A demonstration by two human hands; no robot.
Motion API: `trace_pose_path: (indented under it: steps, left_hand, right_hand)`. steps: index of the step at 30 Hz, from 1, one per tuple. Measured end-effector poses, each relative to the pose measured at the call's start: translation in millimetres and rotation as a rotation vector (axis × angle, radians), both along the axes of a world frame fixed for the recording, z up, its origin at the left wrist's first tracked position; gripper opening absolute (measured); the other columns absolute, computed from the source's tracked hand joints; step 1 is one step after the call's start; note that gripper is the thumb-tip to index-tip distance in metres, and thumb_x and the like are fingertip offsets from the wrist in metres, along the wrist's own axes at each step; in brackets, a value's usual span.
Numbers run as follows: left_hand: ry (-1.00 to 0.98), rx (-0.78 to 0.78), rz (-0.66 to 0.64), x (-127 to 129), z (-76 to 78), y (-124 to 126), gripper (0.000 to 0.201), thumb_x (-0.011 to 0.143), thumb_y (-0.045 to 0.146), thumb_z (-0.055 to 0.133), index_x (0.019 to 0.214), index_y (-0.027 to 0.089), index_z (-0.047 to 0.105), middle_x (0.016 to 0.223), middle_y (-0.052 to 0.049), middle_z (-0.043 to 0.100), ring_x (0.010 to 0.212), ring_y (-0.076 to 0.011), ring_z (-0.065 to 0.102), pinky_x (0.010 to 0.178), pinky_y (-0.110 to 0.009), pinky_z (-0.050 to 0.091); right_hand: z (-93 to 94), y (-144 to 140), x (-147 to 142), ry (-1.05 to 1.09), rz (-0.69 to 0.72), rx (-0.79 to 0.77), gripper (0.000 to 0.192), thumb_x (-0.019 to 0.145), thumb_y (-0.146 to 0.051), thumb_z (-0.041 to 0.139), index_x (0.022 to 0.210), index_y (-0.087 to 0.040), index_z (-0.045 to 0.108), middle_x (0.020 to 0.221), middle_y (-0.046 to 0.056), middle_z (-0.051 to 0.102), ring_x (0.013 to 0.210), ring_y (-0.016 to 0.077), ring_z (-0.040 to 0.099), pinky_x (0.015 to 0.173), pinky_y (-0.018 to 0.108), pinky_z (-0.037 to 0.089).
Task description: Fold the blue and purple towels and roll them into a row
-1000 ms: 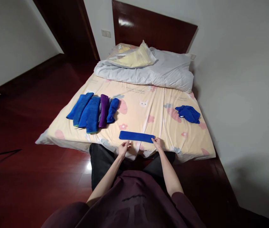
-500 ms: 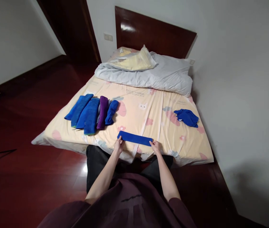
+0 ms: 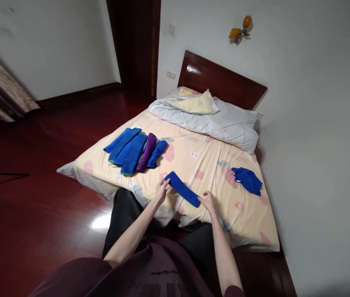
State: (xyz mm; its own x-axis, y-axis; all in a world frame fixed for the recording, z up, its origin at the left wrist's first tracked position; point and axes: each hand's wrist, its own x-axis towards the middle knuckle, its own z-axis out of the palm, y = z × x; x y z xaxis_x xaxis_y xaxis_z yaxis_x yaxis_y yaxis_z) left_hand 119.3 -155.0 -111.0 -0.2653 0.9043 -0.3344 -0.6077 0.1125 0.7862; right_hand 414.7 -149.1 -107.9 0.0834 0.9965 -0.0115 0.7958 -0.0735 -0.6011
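A blue towel point(image 3: 183, 189), folded into a long narrow strip, slants over the near part of the bed, its left end farther from me. My left hand point(image 3: 162, 190) is closed on that left end, thumb on top. At the other end is my right hand point(image 3: 208, 202), its thumb touching the towel's corner and its index finger lifted apart from it. Left of the strip lies a row of folded blue towels point(image 3: 131, 154), some with green edges, along with a purple towel point(image 3: 147, 153). A crumpled blue cloth point(image 3: 247, 180) rests on the bed's right side.
The bed point(image 3: 212, 173) has a patterned cream sheet, with a bunched grey-white quilt point(image 3: 224, 128) toward the dark headboard point(image 3: 221, 78). A thin black leg point(image 3: 4, 174) stands on the red floor at left. A wall rises close along the right side.
The strip has turned from nearly level to slanting, its right end nearer me. My right hand's index finger has lifted off it. The view has swung left and up.
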Motion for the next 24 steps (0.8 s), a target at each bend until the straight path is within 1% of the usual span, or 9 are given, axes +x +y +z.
trace_pose_path:
  steps: [2,4,6,9,12,15,19,22,24]
  left_hand:
    - [0.035,0.093,-0.017,9.2,15.9,2.9,0.034,0.075,0.038,0.082,0.099,0.017,0.067,0.090,-0.005,0.071,0.089,-0.0168,0.070,0.076,-0.026,0.055]
    - [0.104,0.178,-0.083,19.6,34.3,4.2,0.038,0.075,0.038,0.082,0.104,0.017,0.069,0.104,-0.009,0.073,0.101,-0.0219,0.069,0.085,-0.031,0.056]
    - [0.175,0.266,-0.179,29.7,53.9,4.4,0.040,0.075,0.039,0.082,0.106,0.017,0.072,0.110,-0.011,0.074,0.107,-0.0250,0.068,0.092,-0.035,0.054]
    - [0.213,0.411,-0.298,41.6,79.7,4.5,0.036,0.077,0.038,0.081,0.105,0.018,0.074,0.112,-0.012,0.074,0.107,-0.0256,0.069,0.098,-0.037,0.052]
    - [0.227,0.492,-0.341,46.5,94.0,6.4,0.033,0.079,0.037,0.080,0.106,0.019,0.074,0.114,-0.013,0.073,0.107,-0.0255,0.069,0.099,-0.038,0.053]
    - [0.277,0.512,-0.307,44.5,92.6,8.1,0.038,0.079,0.038,0.080,0.111,0.019,0.072,0.120,-0.013,0.070,0.115,-0.0260,0.066,0.104,-0.041,0.050]
    - [0.372,0.522,-0.322,37.0,71.9,1.4,0.060,0.071,0.039,0.087,0.124,0.019,0.066,0.131,-0.014,0.065,0.124,-0.0290,0.061,0.109,-0.048,0.046]
    - [0.494,0.481,-0.353,31.2,52.7,-9.1,0.074,0.064,0.040,0.091,0.129,0.018,0.063,0.126,-0.014,0.067,0.117,-0.0312,0.064,0.104,-0.050,0.049]
    - [0.593,0.398,-0.310,25.8,41.8,-14.3,0.073,0.063,0.040,0.090,0.126,0.016,0.064,0.116,-0.011,0.071,0.107,-0.0307,0.067,0.097,-0.048,0.054]
  right_hand:
    - [30.0,15.5,-9.5,0.093,0.093,0.128,0.062,0.060,-0.045,0.086,0.114,-0.021,0.067,0.121,0.012,0.067,0.109,0.0287,0.066,0.094,0.041,0.053]
    - [59.6,28.1,-25.2,0.195,0.228,0.174,0.086,0.056,-0.048,0.089,0.133,-0.023,0.060,0.139,0.012,0.058,0.129,0.0299,0.056,0.109,0.044,0.046]
    - [84.0,35.1,-43.9,0.275,0.365,0.145,0.095,0.053,-0.045,0.092,0.139,-0.025,0.056,0.145,0.011,0.055,0.136,0.0290,0.051,0.115,0.044,0.042]
    - [106.2,34.5,-68.9,0.377,0.494,-0.010,0.072,0.059,-0.041,0.089,0.124,-0.021,0.067,0.124,0.010,0.070,0.117,0.0275,0.065,0.103,0.042,0.052]
    - [117.4,25.8,-82.9,0.444,0.425,-0.082,0.043,0.067,-0.040,0.082,0.101,-0.015,0.075,0.095,0.008,0.077,0.086,0.0246,0.072,0.081,0.038,0.059]
    - [129.2,16.9,-89.3,0.458,0.275,-0.008,0.037,0.064,-0.039,0.082,0.091,-0.014,0.077,0.088,0.009,0.078,0.079,0.0241,0.072,0.074,0.035,0.059]
    - [147.7,12.1,-104.7,0.545,0.163,0.058,0.038,0.060,-0.042,0.086,0.081,-0.013,0.076,0.084,0.011,0.078,0.077,0.0256,0.073,0.071,0.034,0.060]
    - [155.3,13.4,-130.2,0.669,0.100,0.101,0.038,0.056,-0.044,0.089,0.072,-0.013,0.073,0.080,0.012,0.078,0.071,0.0249,0.073,0.066,0.034,0.059]
    - [156.7,14.3,-153.5,0.752,0.078,0.112,0.039,0.055,-0.044,0.090,0.072,-0.014,0.073,0.080,0.011,0.078,0.070,0.0240,0.072,0.065,0.034,0.059]
